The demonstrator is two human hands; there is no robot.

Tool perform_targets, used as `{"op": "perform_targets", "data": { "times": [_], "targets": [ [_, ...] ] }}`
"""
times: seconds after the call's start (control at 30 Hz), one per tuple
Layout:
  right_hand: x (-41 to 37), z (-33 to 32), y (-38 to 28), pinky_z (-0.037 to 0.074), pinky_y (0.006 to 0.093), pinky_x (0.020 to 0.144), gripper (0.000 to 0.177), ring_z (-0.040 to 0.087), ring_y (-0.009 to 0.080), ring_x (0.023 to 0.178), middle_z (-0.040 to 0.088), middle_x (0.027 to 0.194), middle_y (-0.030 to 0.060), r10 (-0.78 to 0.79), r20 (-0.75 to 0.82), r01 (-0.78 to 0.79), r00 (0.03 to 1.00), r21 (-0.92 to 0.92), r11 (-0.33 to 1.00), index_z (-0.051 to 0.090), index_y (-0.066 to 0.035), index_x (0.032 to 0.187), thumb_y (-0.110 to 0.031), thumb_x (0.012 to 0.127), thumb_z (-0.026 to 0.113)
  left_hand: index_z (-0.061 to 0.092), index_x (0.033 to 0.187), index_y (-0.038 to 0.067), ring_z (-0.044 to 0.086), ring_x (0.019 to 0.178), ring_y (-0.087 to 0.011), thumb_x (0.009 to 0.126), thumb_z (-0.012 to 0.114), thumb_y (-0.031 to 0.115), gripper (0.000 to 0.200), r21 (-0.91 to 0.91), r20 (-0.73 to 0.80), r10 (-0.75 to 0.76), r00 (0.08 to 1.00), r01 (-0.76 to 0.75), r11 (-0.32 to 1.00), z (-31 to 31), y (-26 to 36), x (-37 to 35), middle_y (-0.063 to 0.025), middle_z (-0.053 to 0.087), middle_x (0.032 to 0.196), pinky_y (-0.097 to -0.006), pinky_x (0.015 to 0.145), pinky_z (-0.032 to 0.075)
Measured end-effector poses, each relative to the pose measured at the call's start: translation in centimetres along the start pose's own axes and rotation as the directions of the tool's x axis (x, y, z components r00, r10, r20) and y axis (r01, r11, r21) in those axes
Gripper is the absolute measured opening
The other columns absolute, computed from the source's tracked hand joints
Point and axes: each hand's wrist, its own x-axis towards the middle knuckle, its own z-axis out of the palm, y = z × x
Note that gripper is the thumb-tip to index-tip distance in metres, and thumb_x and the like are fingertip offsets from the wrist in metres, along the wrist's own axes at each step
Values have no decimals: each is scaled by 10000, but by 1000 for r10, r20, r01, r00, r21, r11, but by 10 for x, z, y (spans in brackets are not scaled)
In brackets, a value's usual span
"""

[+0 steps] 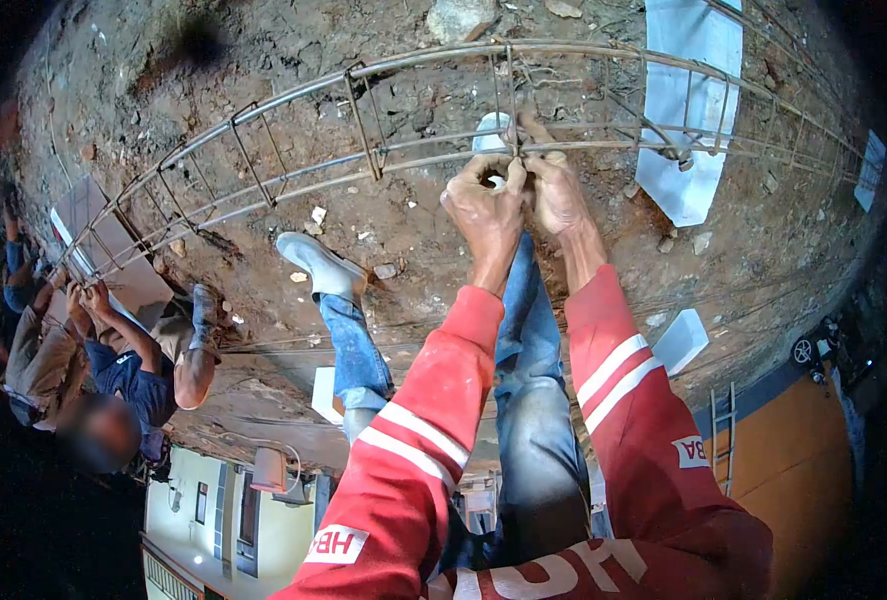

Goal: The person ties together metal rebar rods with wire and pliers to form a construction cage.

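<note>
Ok, both hands are on one joint: left hand and right hand have their fingers pinched narrow onto the cage where a stirrup crosses the near bar, though I can't tell if any wire sits between them. I'd brace the bar with one hand, pull the crossing snug and twist evenly so the stirrup sits square. Cage is a long run of thin rusty bars with rectangular stirrups at intervals, lying across bare dirt just beyond your shoe, with another person at its far left end.
</note>
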Motion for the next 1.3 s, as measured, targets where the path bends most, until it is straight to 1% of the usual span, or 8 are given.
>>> {"op": "perform_targets", "data": {
  "times": [0.23,0.33,0.53,0.67,0.8,0.9,1.07,1.3],
  "targets": [
    [8,-16,12,462,239,893,508,565,79,923,598,1034,-2,-111,-17,94,994,-418,903,517,-76,1350,33,858,452,725,954,-45,623,722,-98,831,704,84,179,-140,135,-182,974,200,970,-8,-5,-4,-80,717,821,-245,665,500],
    [5,-16,7,465,379,878,395,602,261,882,655,1057,120,-472,161,343,867,-880,329,632,-57,1213,-22,838,514,726,963,-25,630,725,-101,825,718,81,175,-224,191,-281,940,321,920,-9,-11,2,-71,716,852,-244,657,498],
    [-12,12,17,425,441,873,227,532,364,989,573,1032,184,-638,27,82,770,-995,56,698,-54,1016,-80,799,638,690,1029,57,591,711,-52,832,735,132,216,-349,598,-503,624,768,537,-21,-26,19,-5,679,859,-166,528,448],
    [-25,28,19,413,437,810,119,527,359,934,561,888,179,-727,-51,-82,685,-997,-7,659,5,856,-105,815,644,675,1098,68,567,781,-51,849,734,253,315,-177,626,-485,610,717,674,-23,-40,27,19,660,938,-182,578,447],
    [-36,23,25,450,365,741,104,590,242,823,616,868,110,-698,-38,153,715,-965,210,668,-4,893,-65,825,617,691,1078,74,579,796,-70,867,714,255,279,-127,702,-422,574,683,719,-16,-53,33,19,673,951,-194,625,465],
    [-49,27,24,429,218,665,210,543,61,783,636,933,26,-212,-325,-28,922,-599,800,647,5,1060,-127,899,620,688,1009,11,626,725,-109,886,681,143,181,-291,730,-341,593,721,629,-6,-62,33,-53,682,916,-228,602,523],
    [-50,34,4,463,230,653,258,588,82,755,658,841,36,-325,-316,78,891,-598,798,621,21,1078,-147,884,648,703,989,5,638,721,-124,872,696,132,173,-424,690,-374,619,765,484,-9,-43,26,-58,690,887,-224,619,531],
    [-31,19,-14,501,242,658,253,639,103,791,688,899,65,-149,-267,-56,952,-632,773,652,10,1019,-192,875,700,716,1014,-25,588,625,-89,878,666,69,173,-191,385,-445,808,542,818,-20,-10,8,-49,679,773,-210,542,463]
  ]
}}
